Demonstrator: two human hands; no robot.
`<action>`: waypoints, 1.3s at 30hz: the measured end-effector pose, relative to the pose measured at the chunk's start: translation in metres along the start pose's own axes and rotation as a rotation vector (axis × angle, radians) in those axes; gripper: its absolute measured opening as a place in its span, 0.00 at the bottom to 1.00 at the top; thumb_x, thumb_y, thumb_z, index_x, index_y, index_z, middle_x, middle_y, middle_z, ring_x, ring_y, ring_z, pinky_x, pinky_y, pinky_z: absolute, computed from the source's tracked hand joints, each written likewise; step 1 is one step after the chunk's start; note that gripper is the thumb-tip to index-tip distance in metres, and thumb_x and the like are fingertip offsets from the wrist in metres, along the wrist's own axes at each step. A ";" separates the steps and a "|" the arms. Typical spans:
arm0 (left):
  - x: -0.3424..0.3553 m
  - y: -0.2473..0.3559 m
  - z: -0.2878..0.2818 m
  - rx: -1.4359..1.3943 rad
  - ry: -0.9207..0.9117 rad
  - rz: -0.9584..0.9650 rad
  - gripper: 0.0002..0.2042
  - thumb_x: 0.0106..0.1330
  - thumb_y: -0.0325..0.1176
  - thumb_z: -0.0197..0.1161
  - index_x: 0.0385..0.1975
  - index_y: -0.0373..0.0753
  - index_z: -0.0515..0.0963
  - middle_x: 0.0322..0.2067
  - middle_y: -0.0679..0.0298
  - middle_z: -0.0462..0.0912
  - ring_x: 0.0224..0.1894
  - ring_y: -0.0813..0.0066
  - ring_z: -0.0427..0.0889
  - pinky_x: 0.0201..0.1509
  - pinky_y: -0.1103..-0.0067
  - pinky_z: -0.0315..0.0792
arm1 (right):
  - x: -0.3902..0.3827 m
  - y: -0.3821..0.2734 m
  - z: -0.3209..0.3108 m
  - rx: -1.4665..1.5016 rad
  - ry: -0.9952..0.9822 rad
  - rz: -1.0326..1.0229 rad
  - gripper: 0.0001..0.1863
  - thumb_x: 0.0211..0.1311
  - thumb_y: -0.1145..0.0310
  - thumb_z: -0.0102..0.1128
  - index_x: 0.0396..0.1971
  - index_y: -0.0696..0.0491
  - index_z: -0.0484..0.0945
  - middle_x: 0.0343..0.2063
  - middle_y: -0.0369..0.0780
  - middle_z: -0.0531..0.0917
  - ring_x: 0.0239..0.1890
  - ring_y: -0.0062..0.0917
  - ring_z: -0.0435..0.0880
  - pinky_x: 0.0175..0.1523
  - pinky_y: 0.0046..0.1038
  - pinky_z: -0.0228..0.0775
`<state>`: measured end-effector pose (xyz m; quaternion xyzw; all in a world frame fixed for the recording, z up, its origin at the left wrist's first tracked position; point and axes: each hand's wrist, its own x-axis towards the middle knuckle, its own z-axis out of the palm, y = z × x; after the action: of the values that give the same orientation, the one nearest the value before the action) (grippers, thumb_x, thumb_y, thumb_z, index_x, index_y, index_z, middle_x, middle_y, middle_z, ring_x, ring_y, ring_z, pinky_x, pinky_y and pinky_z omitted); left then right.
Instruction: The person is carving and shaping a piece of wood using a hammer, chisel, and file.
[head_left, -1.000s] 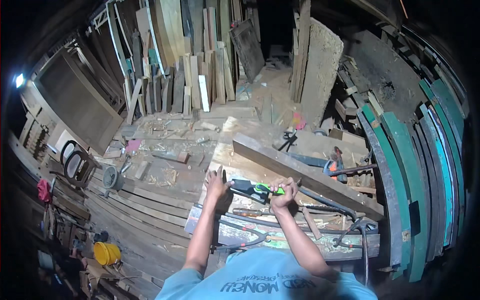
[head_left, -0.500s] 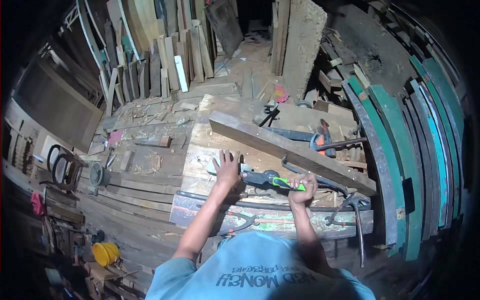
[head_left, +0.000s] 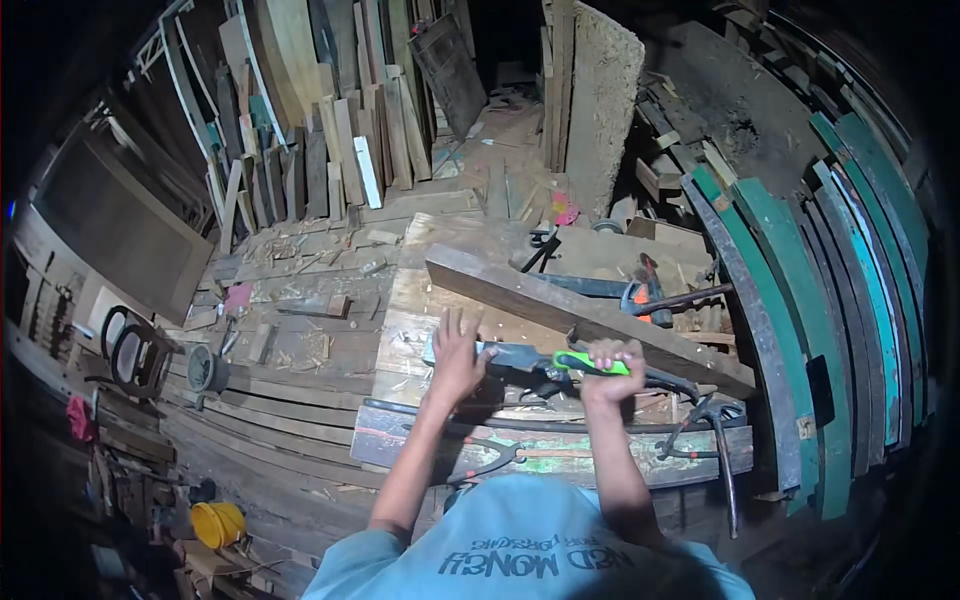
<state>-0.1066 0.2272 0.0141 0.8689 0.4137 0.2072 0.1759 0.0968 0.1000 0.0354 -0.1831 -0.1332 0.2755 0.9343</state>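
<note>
My right hand (head_left: 612, 368) is wrapped round the bright green and black handle (head_left: 585, 362) of a tool that looks like a chisel. Its flat grey blade (head_left: 515, 355) points left toward my left hand (head_left: 457, 352). The left hand lies with fingers stretched out over a pale grey block (head_left: 430, 350), its thumb at the blade. The blade's tip is hidden by that hand. Beneath is a light wooden board (head_left: 405, 330) strewn with shavings. Just beyond both hands, a thick wooden beam (head_left: 590, 317) crosses the board at a slant.
Pliers (head_left: 500, 455) and a hammer-like tool (head_left: 722, 440) lie on the near plank (head_left: 580, 462). An orange and black tool (head_left: 640, 298) sits beyond the beam. Green boards (head_left: 765, 270) stand at right, timber pieces (head_left: 350, 150) at back left. A grey bucket (head_left: 205, 370) and yellow bucket (head_left: 217, 523) are left.
My right hand and the green handle have shifted slightly right and are tilted differently. My left hand has moved a little lower in the picture. The whole view has dipped slightly.
</note>
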 end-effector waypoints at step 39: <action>0.006 -0.010 0.019 -0.061 0.043 -0.049 0.41 0.56 0.40 0.71 0.69 0.44 0.58 0.66 0.39 0.56 0.70 0.37 0.49 0.70 0.52 0.48 | 0.002 0.012 -0.001 -0.040 -0.026 0.022 0.09 0.48 0.67 0.48 0.17 0.50 0.59 0.09 0.37 0.63 0.13 0.23 0.61 0.25 0.29 0.60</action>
<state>-0.1000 0.2354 -0.0051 0.8480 0.4321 0.2341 0.1986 0.0936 0.1103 0.0303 -0.1996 -0.1489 0.2856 0.9254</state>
